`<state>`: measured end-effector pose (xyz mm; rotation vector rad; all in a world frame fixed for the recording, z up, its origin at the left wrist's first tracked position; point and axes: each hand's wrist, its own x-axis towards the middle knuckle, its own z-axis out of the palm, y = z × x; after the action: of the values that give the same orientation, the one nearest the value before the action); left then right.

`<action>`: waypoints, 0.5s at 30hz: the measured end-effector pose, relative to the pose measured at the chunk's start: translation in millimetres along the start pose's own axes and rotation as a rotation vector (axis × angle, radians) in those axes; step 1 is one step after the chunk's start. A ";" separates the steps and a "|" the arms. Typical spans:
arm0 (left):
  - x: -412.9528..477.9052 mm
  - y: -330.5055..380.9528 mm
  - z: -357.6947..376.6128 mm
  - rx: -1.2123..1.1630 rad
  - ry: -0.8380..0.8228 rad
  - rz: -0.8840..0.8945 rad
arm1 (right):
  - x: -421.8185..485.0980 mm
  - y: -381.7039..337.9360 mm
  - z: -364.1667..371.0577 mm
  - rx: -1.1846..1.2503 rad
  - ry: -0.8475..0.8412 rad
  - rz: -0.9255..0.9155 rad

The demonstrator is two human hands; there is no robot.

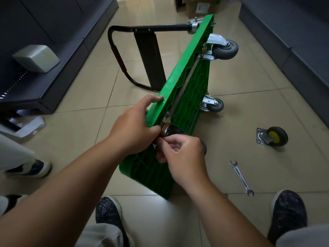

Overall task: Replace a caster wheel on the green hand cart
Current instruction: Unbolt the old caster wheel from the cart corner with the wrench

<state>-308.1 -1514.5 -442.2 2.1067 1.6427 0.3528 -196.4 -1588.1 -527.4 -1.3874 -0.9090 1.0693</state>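
Observation:
The green hand cart (188, 82) stands on its long edge on the tiled floor, underside facing right, with its black handle (119, 57) folded out to the left. Two grey caster wheels (225, 49) sit on its far end. My left hand (135, 125) grips the cart's upper edge, thumb by a dark caster (170, 131) at the near corner. My right hand (179, 155) has its fingers curled and pinching at that caster's mount; what it pinches is hidden. A loose caster with a yellow hub (273, 139) lies on the floor to the right.
A silver open-end wrench (241, 177) lies on the tiles near my right shoe (287, 214). My left shoe (107, 213) is below the cart. Another person's shoe (30, 169) is at the left. Dark cabinets line both sides; cardboard boxes (195, 5) stand at the far end.

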 end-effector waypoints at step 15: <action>1.8 -2.3 -0.4 -0.002 -0.010 0.001 | -5.7 -1.0 -4.0 -0.302 0.030 -0.402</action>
<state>-309.8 -1512.3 -443.1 2.1042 1.6347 0.3439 -194.2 -1594.6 -525.9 -1.3788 -1.3022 0.6224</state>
